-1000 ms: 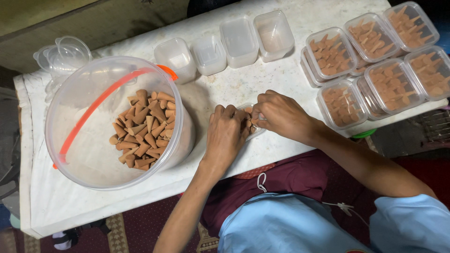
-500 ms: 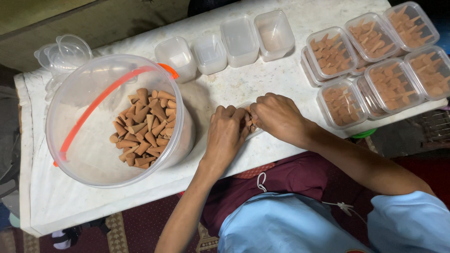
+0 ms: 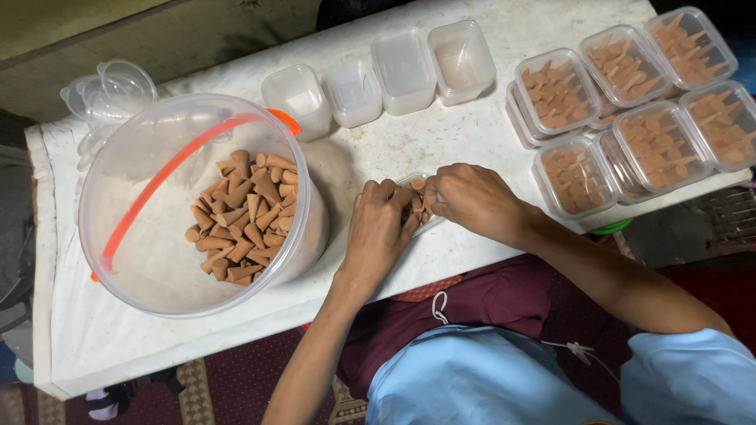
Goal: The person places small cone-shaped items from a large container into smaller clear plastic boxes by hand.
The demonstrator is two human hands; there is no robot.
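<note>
I am looking straight down at a white table [image 3: 441, 149], with both my bare hands meeting near its middle. My left hand [image 3: 379, 228] lies knuckles up, fingers curled over the near-left side of a small clear plastic tub [image 3: 415, 182] that sits flat on the table. My right hand [image 3: 471, 201] comes in from four o'clock and curls over the tub's right side, its fingertips tucked down among a few brown cones [image 3: 418, 201] inside. The two hands touch at the tub. Both are closed loosely around it, but I cannot tell whether either hand pinches a cone, because the fingers hide it.

At nine o'clock from my hands stands a large round clear bucket [image 3: 138, 169] with an orange handle [image 3: 169, 177] lying across its mouth. A heap of the same brown cones [image 3: 244, 216] covers the right half of its floor. At ten o'clock, past the bucket, is a stack of clear lids [image 3: 110, 94].

At twelve o'clock, a row of four empty clear tubs [image 3: 378, 79] runs along the far edge of the table. At two o'clock, well apart from my hands, sits a cluster of filled tubs [image 3: 630, 102] with lids on, each packed with cones, some stacked.

At six o'clock are my dark red lap [image 3: 472, 307] and light blue shirt [image 3: 480, 386].
</note>
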